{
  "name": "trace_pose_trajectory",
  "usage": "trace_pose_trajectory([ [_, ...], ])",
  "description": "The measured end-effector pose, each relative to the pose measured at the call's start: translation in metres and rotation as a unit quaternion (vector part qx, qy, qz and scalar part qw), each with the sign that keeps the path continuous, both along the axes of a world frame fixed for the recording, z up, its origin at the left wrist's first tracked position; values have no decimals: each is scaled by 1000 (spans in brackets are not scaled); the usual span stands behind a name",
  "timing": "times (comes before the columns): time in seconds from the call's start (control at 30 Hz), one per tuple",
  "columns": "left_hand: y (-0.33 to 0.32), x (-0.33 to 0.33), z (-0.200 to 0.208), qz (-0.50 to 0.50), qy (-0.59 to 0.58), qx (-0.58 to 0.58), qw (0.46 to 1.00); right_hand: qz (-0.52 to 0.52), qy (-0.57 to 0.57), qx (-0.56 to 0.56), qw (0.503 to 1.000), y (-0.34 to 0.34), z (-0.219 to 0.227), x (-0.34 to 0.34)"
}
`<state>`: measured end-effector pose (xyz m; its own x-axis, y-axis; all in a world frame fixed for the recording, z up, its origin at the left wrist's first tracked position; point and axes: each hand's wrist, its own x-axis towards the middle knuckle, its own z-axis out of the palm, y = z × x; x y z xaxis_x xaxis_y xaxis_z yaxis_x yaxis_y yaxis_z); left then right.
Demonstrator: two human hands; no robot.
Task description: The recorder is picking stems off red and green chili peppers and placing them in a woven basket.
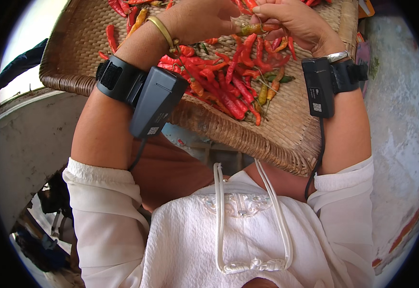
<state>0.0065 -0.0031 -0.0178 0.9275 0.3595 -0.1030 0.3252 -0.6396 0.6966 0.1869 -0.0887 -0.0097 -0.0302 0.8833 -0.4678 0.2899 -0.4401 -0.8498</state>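
Observation:
A yellow-green chili pepper, turning orange at one end (258, 29), lies between my two hands above the basket. My right hand (295, 21) grips it, with thumb and fingers bent around its orange end. The closed fingers of my left hand (207, 20) meet its green stem end; part of this hand is cut off by the top edge. Another red chili (250, 5) shows by the right fingertips. Below the hands a pile of mostly red chilies (224, 84), some orange or green, lies in the woven basket (286, 139).
More chilies (135, 21) lie at the basket's far left. A dark box is strapped to my left forearm (159, 101) and another to my right forearm (318, 89), each with a cable. Worn grey concrete (396, 96) stretches along the right.

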Motion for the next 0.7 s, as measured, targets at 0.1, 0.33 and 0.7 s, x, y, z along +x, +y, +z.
trace_pose_trajectory([
  [0.1,-5,2,-1,-16,-1,-99,995,-73,100,-24,992,-2,5,-11],
  [0.33,-10,4,-3,-94,155,-7,983,-150,110,92,978,4,-4,6],
  [0.7,1,-16,-6,-129,88,123,980,153,-370,80,913,-7,-22,12],
])
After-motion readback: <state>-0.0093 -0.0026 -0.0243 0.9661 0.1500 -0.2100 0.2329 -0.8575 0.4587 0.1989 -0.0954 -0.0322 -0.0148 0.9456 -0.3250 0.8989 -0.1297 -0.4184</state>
